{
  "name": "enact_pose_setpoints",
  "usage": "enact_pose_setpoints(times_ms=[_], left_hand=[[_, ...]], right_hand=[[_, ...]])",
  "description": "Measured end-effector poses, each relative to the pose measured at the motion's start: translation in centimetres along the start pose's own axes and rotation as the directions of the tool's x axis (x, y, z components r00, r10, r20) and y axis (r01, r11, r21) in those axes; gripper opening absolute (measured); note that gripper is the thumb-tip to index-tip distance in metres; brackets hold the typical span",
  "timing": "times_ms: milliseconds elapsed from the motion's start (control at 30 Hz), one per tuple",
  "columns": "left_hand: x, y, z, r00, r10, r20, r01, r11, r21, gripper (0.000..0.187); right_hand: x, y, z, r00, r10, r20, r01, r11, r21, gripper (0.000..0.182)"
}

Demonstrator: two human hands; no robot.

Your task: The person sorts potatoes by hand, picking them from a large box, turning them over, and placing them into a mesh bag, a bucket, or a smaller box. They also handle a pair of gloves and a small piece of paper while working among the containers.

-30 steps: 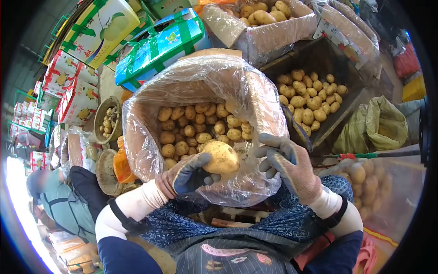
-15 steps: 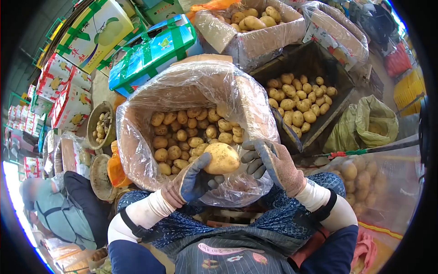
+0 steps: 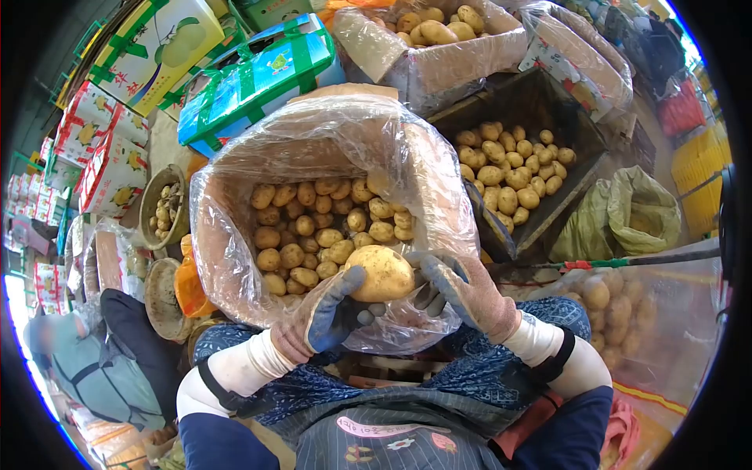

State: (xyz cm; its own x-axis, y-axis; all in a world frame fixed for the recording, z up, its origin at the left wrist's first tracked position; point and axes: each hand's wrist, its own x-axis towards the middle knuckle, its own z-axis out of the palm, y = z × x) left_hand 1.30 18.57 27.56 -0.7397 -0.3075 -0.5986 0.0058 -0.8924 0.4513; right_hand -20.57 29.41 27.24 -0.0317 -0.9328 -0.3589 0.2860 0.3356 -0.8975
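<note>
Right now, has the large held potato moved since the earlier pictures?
Yes: the large potato has shifted right against the plastic-lined box, nearer the right hand.

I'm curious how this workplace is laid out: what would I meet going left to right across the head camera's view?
Red-and-white boxes → round basket → left hand → large potato → right hand → green sack
</note>
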Motion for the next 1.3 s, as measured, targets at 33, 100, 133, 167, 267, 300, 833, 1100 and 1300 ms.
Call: enact_pose_setpoints(times_ms=[33,100,133,167,267,300,833,1100,1300], left_hand=[[0.0,-0.1,-0.1,1.0,-0.002,0.002,0.002,1.0,-0.001,0.054],[0.1,-0.3,-0.3,0.999,0.02,0.039,-0.022,0.999,0.029,0.053],[0.1,-0.4,-0.2,0.999,0.018,0.04,-0.019,0.999,0.029,0.053],[-0.1,-0.4,0.0,0.999,0.042,0.018,-0.043,0.997,0.059,0.053],[-0.2,-0.5,1.1,0.996,0.085,-0.017,-0.084,0.993,0.086,0.052],[-0.2,-0.5,1.3,0.994,0.108,-0.032,-0.105,0.991,0.083,0.052],[0.1,-0.7,-0.6,0.999,0.03,-0.027,-0.029,0.999,0.023,0.063],[-0.1,-1.2,0.4,0.979,0.18,0.092,-0.2,0.925,0.322,0.052],[-0.5,0.8,-2.3,0.963,0.221,0.156,-0.271,0.805,0.528,0.06]], right_hand=[[0.0,0.2,0.1,1.0,-0.017,-0.018,0.016,0.998,-0.056,0.034],[-0.1,0.0,0.5,0.999,-0.033,-0.037,0.029,0.993,-0.112,0.035],[-0.3,-0.8,0.9,1.0,0.01,-0.01,-0.011,0.998,-0.064,0.037],[-0.4,-1.2,1.1,0.998,0.053,0.018,-0.053,0.998,-0.017,0.039],[0.1,0.8,0.8,0.998,-0.059,-0.013,0.056,0.983,-0.175,0.05],[0.0,0.9,0.7,0.998,-0.056,-0.016,0.053,0.983,-0.174,0.05],[0.0,1.3,0.5,0.928,-0.355,0.115,0.364,0.791,-0.492,0.07],[0.6,3.0,1.2,0.961,-0.265,0.081,0.276,0.943,-0.185,0.069],[-3.8,-4.3,0.8,0.997,0.022,-0.071,-0.03,0.993,-0.118,0.072]])
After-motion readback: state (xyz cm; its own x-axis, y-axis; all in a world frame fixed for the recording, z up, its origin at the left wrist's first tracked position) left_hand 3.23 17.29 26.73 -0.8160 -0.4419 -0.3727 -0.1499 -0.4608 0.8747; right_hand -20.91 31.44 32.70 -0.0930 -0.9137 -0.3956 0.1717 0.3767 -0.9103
